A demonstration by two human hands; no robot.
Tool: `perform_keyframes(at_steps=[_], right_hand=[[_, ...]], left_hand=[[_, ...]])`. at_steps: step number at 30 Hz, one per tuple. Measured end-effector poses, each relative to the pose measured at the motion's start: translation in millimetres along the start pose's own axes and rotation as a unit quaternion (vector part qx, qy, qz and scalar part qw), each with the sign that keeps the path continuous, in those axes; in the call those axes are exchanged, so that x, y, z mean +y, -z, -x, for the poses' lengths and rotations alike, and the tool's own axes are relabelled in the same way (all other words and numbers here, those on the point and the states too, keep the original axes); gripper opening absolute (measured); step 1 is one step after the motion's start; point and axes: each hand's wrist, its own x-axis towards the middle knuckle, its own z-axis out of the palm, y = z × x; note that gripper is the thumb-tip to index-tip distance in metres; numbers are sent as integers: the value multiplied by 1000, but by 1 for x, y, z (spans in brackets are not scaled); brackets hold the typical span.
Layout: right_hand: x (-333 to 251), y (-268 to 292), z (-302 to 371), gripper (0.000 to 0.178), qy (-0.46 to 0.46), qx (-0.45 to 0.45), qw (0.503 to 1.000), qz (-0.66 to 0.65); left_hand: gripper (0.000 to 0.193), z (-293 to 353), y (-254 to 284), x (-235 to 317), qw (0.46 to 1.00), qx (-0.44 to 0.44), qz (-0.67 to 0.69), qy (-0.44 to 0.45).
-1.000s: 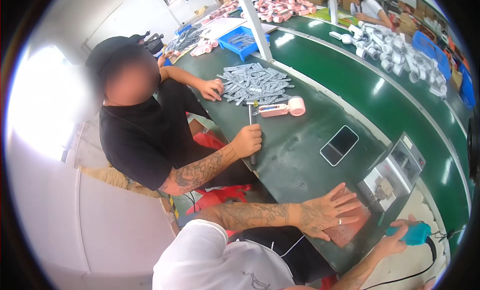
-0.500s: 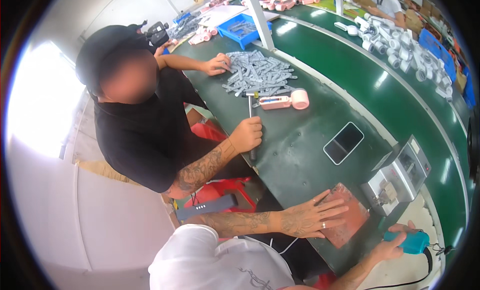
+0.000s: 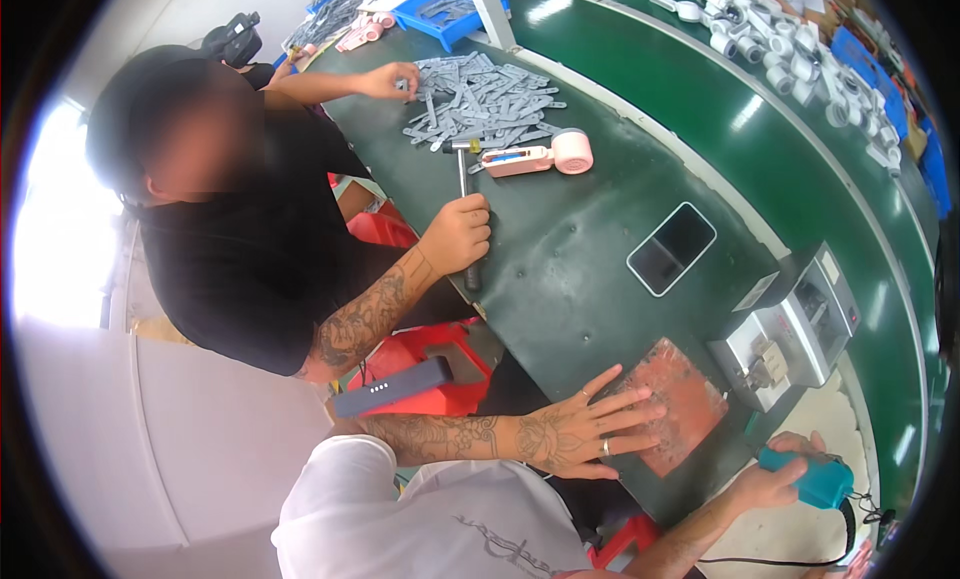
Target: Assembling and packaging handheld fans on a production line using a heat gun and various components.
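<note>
The left grip is held open, its fingers spread over a reddish rectangular plate that is laid on the dark green tabletop. A teal handheld device is clasped in the right grip, beside the tabletop's near end. Just past the plate, a grey metal machine is placed; a smartphone is laid near it. A hammer is grasped by a co-worker's hand.

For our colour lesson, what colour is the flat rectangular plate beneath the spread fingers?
The plate is brick red, best seen in the head view.
</note>
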Motion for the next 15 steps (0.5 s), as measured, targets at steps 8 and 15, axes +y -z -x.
perform_keyframes(at_steps=[8,15], right_hand=[[-1,-3,0,74,0,-7,1000,-12],[-2,0,-1,75,-11,4,1000,-5]], left_hand=[[76,-1,-8,2,1000,20,2,-1],[73,-3,-20,-6,1000,-2,4,2]])
